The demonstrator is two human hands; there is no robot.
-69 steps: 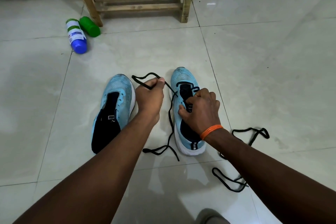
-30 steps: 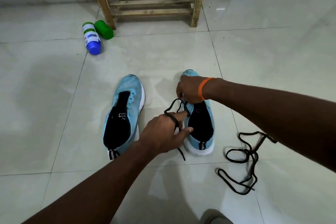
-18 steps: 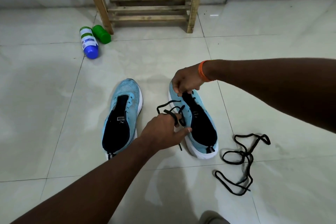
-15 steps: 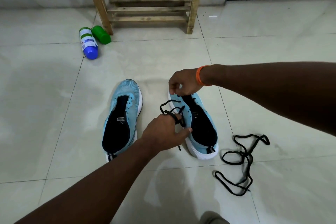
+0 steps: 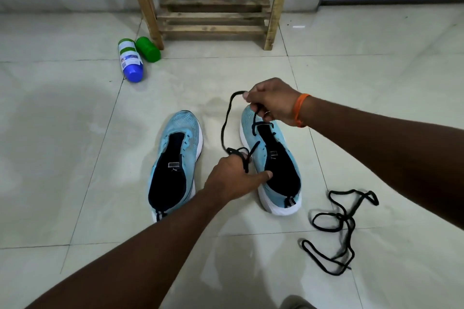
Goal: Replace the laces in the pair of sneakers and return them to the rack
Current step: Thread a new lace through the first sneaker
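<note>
Two light-blue sneakers stand side by side on the tiled floor, toes pointing away. The left sneaker (image 5: 175, 158) has no lace. A black lace (image 5: 226, 120) runs through the front eyelets of the right sneaker (image 5: 278, 158). My right hand (image 5: 273, 103), with an orange band at the wrist, hovers over that shoe's toe and pinches one stretch of the lace, pulled up in a loop. My left hand (image 5: 231, 178) grips the bunched rest of the lace between the shoes, forefinger touching the right sneaker's side.
A second black lace (image 5: 336, 223) lies tangled on the floor right of the shoes. The wooden rack (image 5: 213, 15) stands at the back against the wall. A blue-capped bottle (image 5: 130, 60) and a green bottle (image 5: 148, 49) lie left of it.
My right hand has lifted from the shoe's toe and drawn a length of lace upward into a loop. My left hand stays beside the right sneaker, still gripping the bunched lace.
</note>
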